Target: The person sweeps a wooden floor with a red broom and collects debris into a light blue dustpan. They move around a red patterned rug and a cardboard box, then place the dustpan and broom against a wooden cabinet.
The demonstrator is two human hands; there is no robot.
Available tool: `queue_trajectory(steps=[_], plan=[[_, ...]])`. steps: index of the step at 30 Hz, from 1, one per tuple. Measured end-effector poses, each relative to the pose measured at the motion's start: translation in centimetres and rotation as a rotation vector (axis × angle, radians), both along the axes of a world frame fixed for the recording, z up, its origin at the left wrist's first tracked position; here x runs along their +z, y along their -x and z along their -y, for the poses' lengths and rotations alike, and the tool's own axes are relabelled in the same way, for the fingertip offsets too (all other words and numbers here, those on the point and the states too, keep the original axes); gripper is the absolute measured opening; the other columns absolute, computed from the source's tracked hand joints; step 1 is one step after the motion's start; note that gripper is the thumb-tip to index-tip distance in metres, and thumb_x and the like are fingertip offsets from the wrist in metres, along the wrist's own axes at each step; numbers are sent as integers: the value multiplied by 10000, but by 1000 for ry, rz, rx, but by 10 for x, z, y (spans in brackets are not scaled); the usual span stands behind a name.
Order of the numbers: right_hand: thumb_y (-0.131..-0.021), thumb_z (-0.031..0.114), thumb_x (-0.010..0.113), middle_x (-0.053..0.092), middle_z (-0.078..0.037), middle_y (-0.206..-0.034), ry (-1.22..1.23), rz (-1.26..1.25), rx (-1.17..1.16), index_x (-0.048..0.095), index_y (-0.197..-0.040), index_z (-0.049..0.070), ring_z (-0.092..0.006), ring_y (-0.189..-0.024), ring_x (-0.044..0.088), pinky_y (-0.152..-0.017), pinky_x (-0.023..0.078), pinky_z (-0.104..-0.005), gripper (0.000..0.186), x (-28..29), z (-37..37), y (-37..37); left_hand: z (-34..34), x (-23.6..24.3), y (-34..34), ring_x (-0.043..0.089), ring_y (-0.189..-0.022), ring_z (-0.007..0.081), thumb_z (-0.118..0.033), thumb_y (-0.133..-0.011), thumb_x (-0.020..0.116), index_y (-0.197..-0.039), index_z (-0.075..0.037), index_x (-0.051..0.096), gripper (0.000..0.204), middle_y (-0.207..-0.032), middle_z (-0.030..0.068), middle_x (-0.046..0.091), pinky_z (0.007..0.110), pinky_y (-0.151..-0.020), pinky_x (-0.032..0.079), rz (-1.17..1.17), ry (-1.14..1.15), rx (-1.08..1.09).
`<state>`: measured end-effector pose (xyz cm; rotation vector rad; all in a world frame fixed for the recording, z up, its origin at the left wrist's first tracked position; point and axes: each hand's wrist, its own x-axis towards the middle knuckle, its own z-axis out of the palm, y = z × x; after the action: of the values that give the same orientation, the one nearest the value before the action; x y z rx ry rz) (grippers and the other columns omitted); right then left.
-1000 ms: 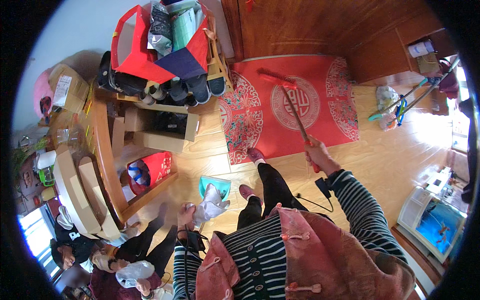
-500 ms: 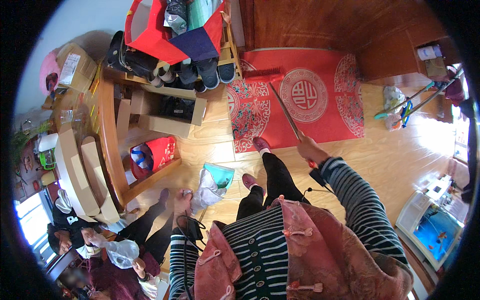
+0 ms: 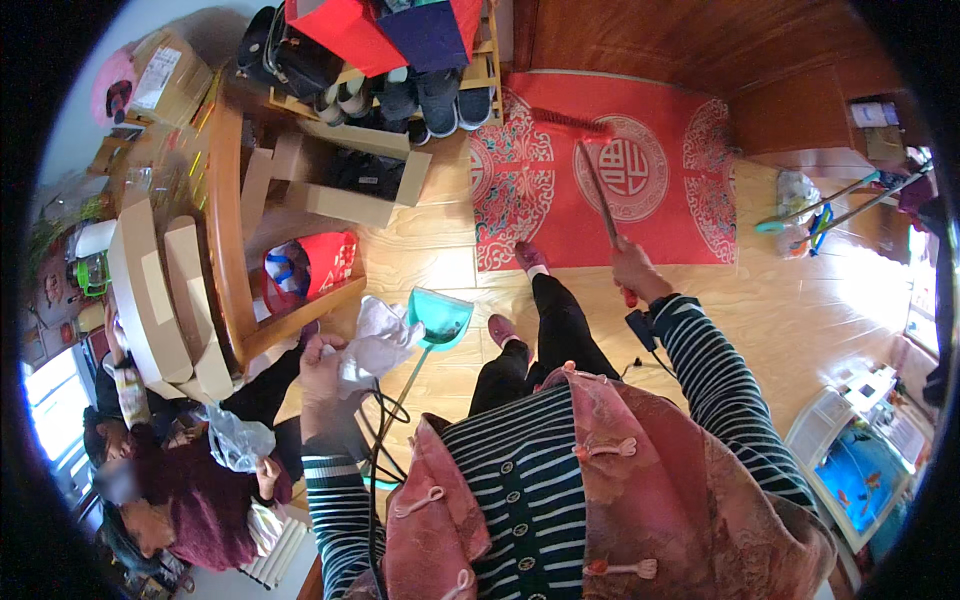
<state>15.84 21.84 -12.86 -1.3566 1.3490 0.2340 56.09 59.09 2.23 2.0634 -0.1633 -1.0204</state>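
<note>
My right hand (image 3: pixel 640 272) is wrapped round the handle of a long-handled broom (image 3: pixel 601 195). Its reddish bristle head (image 3: pixel 570 122) rests over the patterned red mat (image 3: pixel 520 225), beside the round emblem. At the left, my left hand (image 3: pixel 322 378) is closed on a crumpled whitish plastic bag (image 3: pixel 375 338), held above the floor. Just right of the bag, a teal dustpan (image 3: pixel 440 316) lies on the floor with its long handle slanting toward me. Whether my left hand touches the dustpan handle cannot be made out.
An open cardboard box (image 3: pixel 375 205) and a shoe rack (image 3: pixel 482 85) stand at the far left, near a wooden frame (image 3: pixel 228 240). Other people, one holding a clear plastic bag (image 3: pixel 238 438), are at the lower left. A fish tank (image 3: pixel 860 470) stands at the right. Black cable (image 3: pixel 385 420) loops by my left wrist.
The broom head has shifted right across the mat toward the round emblem. My left hand has moved left with the plastic bag, showing more of the dustpan. My view has shifted too.
</note>
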Motion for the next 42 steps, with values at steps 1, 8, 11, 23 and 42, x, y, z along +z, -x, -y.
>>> queue_trajectory(steps=[1,8,11,23,42], plan=[[-932,207,442,462,-24,-596,8,-60,77,450,-1200,127,-158,-430,454,-376,381,-295,280,-6,-15,-2,-3,13,-5,447,-691,84,26,-772,514,-845,-66,596,143,-822,-5,559,218,-636,382,102,11,-94],[-917,190,460,477,-38,-610,-237,-76,100,444,-1081,91,-174,-430,463,-376,388,-304,193,63,-100,33,-54,92,-26,431,-574,36,-142,-859,590,-865,-72,594,70,-700,-32,544,191,-516,351,222,-111,-156],[-920,201,455,432,6,-615,-353,-36,11,448,-1092,98,-107,-434,422,-349,360,-285,201,110,-99,45,-90,106,-19,523,-614,105,-218,-864,606,-836,-2,617,219,-675,46,582,261,-572,442,334,-330,-235],[-905,188,439,492,-56,-608,375,257,530,430,-1241,75,-153,-452,480,-393,404,-332,354,-44,-157,-21,-178,97,28,614,-965,312,-443,-685,716,-1129,20,581,656,-1027,229,619,377,-839,482,71,-693,-517],[-884,163,460,568,-148,-700,53,32,291,401,-1291,44,-240,-572,568,-500,459,-392,428,55,-165,-36,-200,74,78,568,-1072,320,-637,-601,726,-1359,-59,361,1020,-1100,193,595,354,-882,438,-414,-392,-496]])
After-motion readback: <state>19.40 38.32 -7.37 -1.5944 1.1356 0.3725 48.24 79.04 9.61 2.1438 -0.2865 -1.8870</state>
